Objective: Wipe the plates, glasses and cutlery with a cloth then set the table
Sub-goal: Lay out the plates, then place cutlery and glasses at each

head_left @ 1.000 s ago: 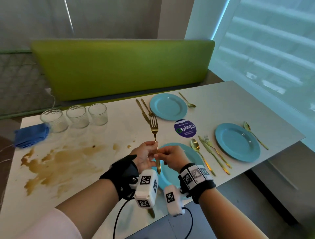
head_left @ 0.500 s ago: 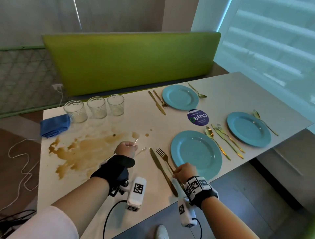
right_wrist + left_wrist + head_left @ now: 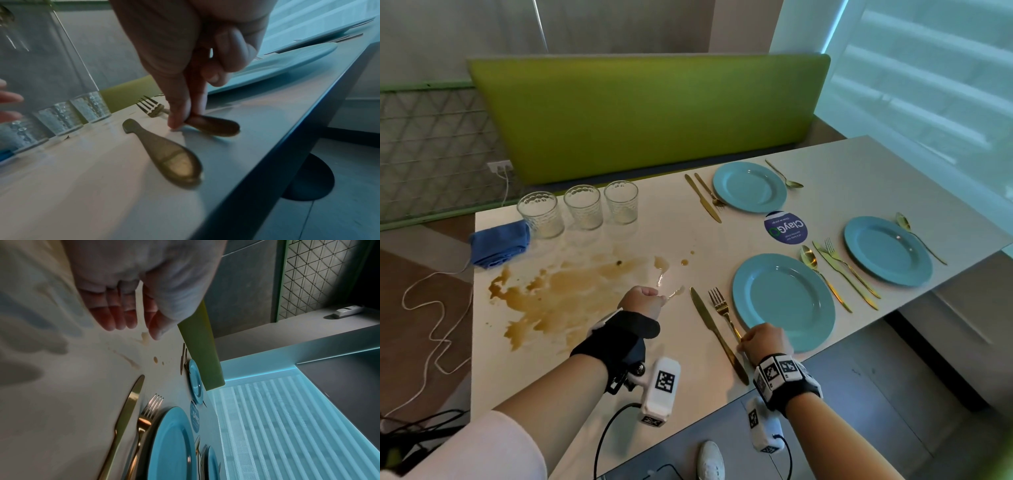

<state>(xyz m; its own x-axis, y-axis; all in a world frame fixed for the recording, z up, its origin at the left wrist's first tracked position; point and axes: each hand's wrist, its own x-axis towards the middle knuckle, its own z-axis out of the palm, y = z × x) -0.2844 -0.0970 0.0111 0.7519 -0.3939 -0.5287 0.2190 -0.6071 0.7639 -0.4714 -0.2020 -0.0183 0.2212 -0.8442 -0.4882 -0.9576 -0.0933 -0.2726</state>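
A gold fork [image 3: 719, 305] lies on the white table between a gold knife [image 3: 712, 329] and the near blue plate [image 3: 784, 301]. My right hand [image 3: 743, 342] pinches the fork's handle end [image 3: 216, 128] between thumb and forefinger, down on the tabletop by the front edge. The knife [image 3: 170, 155] lies free just left of it. My left hand [image 3: 654, 298] hovers left of the knife's tip, over the spill's edge. Its fingers [image 3: 115, 316] hang loosely and hold nothing. A folded blue cloth [image 3: 500, 243] sits at the far left, beside three glasses [image 3: 583, 207].
A brown liquid spill [image 3: 571, 291] spreads over the table's left half. Two more blue plates [image 3: 750, 186] [image 3: 888, 250] have gold cutlery beside them. A round purple sticker [image 3: 786, 228] is between the plates. A green bench back [image 3: 647, 113] runs behind the table.
A second ago both hands held the fork upright above the near plate. It now lies flat beside the knife; my left hand let go and moved left.
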